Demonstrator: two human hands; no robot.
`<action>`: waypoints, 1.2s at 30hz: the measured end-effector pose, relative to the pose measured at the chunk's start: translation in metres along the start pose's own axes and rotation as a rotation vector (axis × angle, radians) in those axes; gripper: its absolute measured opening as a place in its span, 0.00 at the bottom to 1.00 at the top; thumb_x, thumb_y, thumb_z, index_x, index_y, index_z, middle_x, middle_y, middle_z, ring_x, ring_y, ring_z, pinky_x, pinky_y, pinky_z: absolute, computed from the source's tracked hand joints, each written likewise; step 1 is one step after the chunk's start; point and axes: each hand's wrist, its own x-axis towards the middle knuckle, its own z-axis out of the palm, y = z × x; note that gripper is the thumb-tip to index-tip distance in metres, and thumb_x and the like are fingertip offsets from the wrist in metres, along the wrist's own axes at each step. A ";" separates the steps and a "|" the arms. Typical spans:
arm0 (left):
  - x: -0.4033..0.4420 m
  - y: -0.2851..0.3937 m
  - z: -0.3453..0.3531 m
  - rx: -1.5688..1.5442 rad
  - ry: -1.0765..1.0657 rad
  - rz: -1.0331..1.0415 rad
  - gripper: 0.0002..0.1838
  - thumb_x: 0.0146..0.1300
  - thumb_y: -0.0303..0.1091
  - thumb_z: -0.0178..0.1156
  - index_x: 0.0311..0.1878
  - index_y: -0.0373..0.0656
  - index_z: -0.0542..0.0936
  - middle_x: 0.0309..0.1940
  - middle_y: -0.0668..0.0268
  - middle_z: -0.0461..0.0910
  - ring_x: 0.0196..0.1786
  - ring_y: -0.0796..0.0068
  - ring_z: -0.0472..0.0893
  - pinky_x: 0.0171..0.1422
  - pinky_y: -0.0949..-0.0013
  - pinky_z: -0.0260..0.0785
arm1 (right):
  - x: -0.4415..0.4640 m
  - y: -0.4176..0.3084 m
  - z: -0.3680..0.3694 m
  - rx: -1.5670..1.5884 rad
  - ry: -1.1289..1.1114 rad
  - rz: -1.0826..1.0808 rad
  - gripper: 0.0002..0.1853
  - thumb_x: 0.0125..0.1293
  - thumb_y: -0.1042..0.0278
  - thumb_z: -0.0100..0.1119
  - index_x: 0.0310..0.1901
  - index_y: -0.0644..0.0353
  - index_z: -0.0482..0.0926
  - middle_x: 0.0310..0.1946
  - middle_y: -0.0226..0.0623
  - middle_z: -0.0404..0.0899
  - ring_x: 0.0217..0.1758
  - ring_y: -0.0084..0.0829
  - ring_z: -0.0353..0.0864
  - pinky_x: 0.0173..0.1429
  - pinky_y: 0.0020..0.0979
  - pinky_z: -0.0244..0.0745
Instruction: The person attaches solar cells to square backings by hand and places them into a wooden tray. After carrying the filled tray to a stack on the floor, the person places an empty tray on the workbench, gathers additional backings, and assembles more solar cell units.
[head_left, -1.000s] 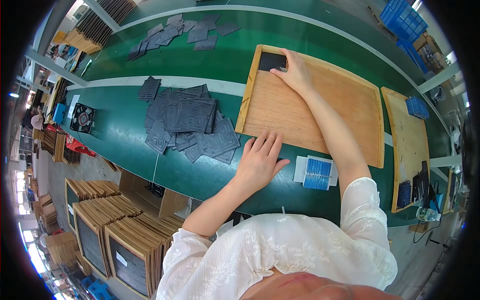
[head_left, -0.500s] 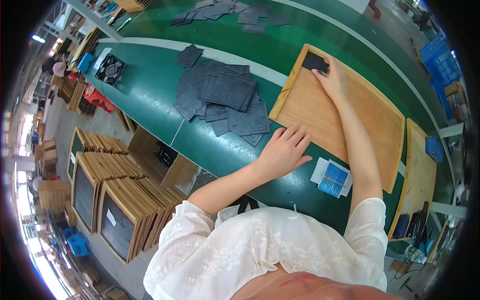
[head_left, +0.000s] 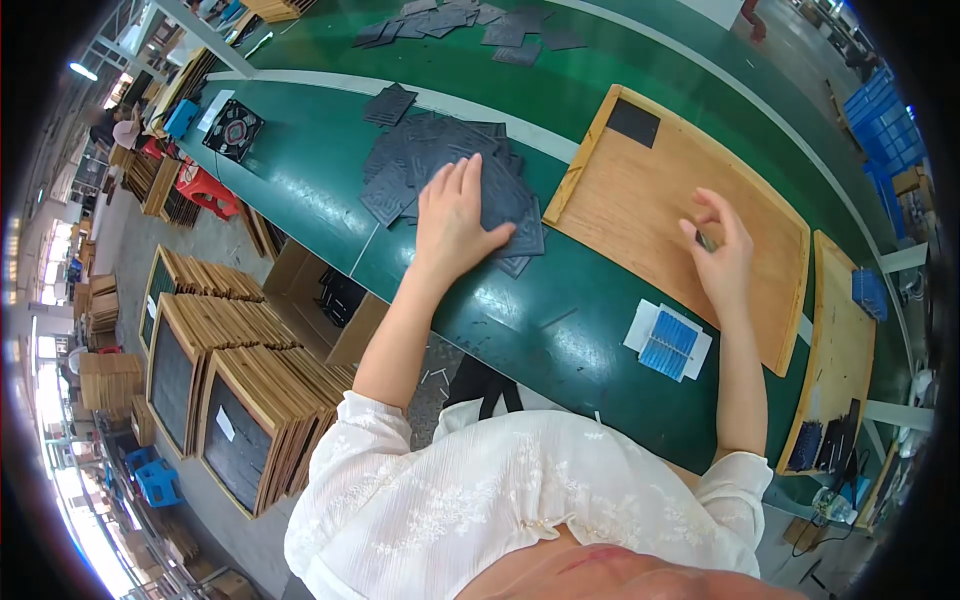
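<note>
My left hand (head_left: 452,220) lies on a loose pile of dark grey, square embossed sheets (head_left: 500,195), fingers stretched out and thumb apart. Over the wooden tray (head_left: 625,195) hovers my right hand (head_left: 724,255) with its fingers curled toward the thumb. Something small and dark shows between them, too small to name. A single dark square sheet (head_left: 634,123) lies flat in the far left corner of the tray. Close to the tray's near edge is a bundle of thin blue sticks (head_left: 668,343) on a white card (head_left: 640,325).
More grey sheets (head_left: 515,30) lie scattered on the green belt. A black fan (head_left: 233,130) stands at the table's left end. A second wooden tray (head_left: 840,340) holds dark parts at right. Stacked wooden-framed boards (head_left: 245,430) and a cardboard box (head_left: 355,330) sit below the table.
My left hand has moved from the table edge onto the pile of sheets. My right hand has left the sheet in the tray's corner and drawn back toward me.
</note>
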 end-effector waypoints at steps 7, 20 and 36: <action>-0.029 0.030 -0.013 -0.086 0.025 0.040 0.49 0.40 0.40 0.78 0.68 0.39 0.68 0.68 0.51 0.66 0.71 0.47 0.64 0.74 0.46 0.54 | -0.048 -0.019 -0.018 0.091 -0.031 0.073 0.23 0.56 0.77 0.71 0.54 0.59 0.79 0.46 0.34 0.83 0.36 0.25 0.78 0.47 0.30 0.76; -0.067 0.152 -0.007 -2.093 -0.835 -0.085 0.56 0.55 0.31 0.71 0.81 0.51 0.45 0.75 0.61 0.54 0.73 0.64 0.64 0.75 0.53 0.58 | -0.089 -0.081 -0.023 0.167 -0.176 -0.219 0.18 0.53 0.61 0.75 0.38 0.59 0.77 0.28 0.36 0.76 0.29 0.38 0.75 0.33 0.34 0.69; -0.077 0.174 0.001 -2.173 -1.124 -0.519 0.36 0.73 0.69 0.39 0.67 0.48 0.69 0.54 0.59 0.78 0.50 0.64 0.82 0.43 0.56 0.81 | -0.091 -0.066 -0.040 -0.111 -0.046 -0.457 0.17 0.50 0.62 0.78 0.34 0.55 0.76 0.30 0.33 0.75 0.31 0.39 0.74 0.31 0.37 0.66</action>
